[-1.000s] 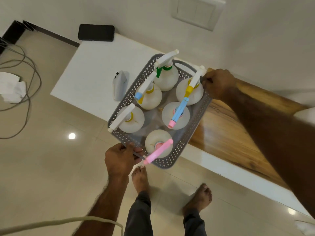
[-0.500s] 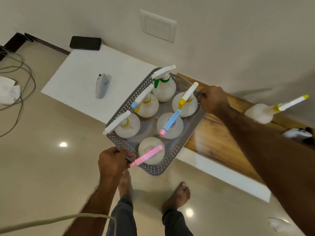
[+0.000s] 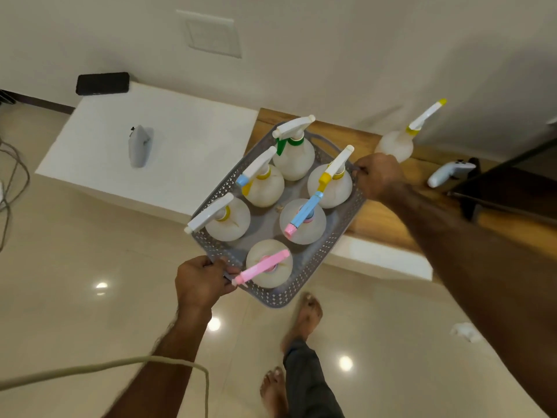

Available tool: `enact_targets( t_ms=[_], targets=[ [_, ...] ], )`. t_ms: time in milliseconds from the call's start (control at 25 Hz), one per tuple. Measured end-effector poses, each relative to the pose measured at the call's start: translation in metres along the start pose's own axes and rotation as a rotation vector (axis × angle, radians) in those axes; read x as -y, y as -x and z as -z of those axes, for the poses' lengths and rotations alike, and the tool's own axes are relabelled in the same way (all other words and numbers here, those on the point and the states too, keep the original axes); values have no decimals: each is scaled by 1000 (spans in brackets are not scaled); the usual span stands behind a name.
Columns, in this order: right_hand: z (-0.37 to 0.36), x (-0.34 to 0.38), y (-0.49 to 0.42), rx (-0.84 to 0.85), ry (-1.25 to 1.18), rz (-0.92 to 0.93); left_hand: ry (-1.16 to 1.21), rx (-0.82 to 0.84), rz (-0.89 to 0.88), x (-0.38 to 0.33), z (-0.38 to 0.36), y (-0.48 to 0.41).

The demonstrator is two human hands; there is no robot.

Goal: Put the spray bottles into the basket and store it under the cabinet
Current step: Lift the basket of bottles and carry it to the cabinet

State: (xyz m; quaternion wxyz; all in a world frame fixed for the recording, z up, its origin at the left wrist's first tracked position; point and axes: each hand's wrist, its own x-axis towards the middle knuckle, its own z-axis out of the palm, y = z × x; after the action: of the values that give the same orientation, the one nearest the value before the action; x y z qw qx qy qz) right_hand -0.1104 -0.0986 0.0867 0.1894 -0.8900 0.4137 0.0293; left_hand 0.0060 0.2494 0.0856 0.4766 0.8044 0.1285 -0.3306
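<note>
A grey perforated basket [image 3: 313, 267] hangs in the air above the floor and the edge of the low counter. Inside it stand several white spray bottles, among them one with a pink head [image 3: 265, 268] nearest me and one with a green trigger [image 3: 294, 152] at the far end. My left hand [image 3: 200, 282] grips the near rim of the basket. My right hand [image 3: 378, 175] grips the far right rim. One more white spray bottle with a yellow nozzle [image 3: 398, 143] stands alone on the wooden counter [image 3: 382, 215], just beyond my right hand.
A white counter top [image 3: 168, 158] on the left carries a grey device [image 3: 139, 146] and a black box [image 3: 102, 82]. A white game controller [image 3: 449, 173] lies on the wood at right beside a dark cabinet opening [image 3: 512, 188]. Cables trail at the left edge. My bare feet stand on the glossy tiles.
The basket, held in both hands, has shifted right along the counter, from over the white top toward the wooden part. The lone bottle, the controller and the dark cabinet came into view.
</note>
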Motion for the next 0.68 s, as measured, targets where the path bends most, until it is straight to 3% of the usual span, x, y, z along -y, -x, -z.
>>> enact_targets(
  t_ms=[360,680],
  targets=[
    [-8,-77,150,-36,-45,-197,-187,123,-61,63,-1,69],
    [-16,-190,290,-59,-134,-421,-360,258,-112,118,-58,140]
  ],
)
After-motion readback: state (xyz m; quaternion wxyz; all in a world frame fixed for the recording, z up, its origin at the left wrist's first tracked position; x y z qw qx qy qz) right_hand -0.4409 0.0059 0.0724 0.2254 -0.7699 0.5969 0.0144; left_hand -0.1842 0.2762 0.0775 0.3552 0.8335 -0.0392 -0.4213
